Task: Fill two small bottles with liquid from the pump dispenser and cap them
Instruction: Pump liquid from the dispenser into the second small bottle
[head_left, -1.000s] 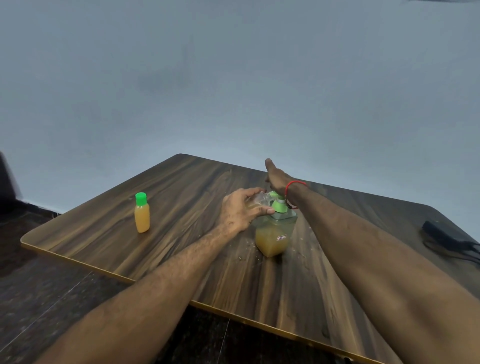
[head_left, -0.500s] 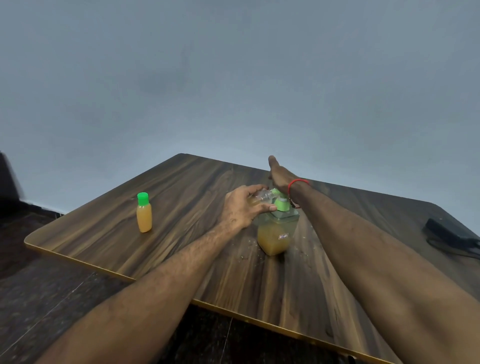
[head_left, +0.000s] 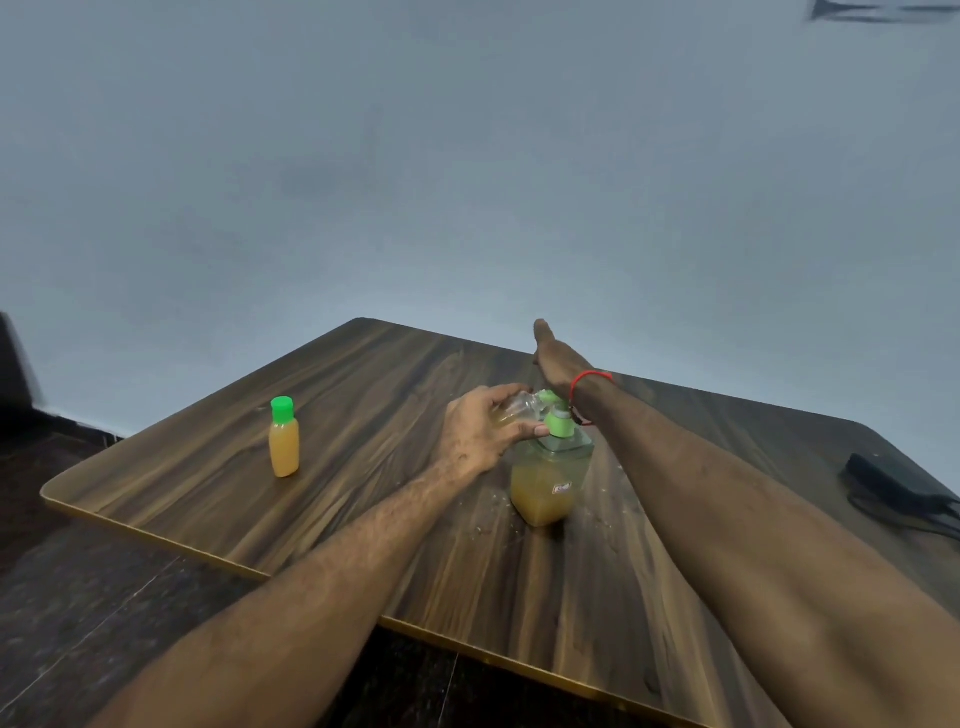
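A clear pump dispenser (head_left: 545, 488) with a green pump head stands mid-table, about half full of orange liquid. My left hand (head_left: 478, 431) grips a small clear bottle (head_left: 517, 410), tilted with its mouth at the green nozzle; a little orange liquid shows inside it. My right hand (head_left: 556, 358) lies flat over the pump head with fingers stretched out and a red thread at the wrist. A second small bottle (head_left: 284, 447), filled with orange liquid and closed with a green cap, stands upright to the left.
The dark wooden table (head_left: 363, 519) has its front edge close to me and a rounded left corner. Small droplets speckle the wood around the dispenser. A black device with a cable (head_left: 893, 483) lies at the right edge.
Only the view shifts slightly. Both hands stay at the pump, with the small bottle held at the nozzle throughout.
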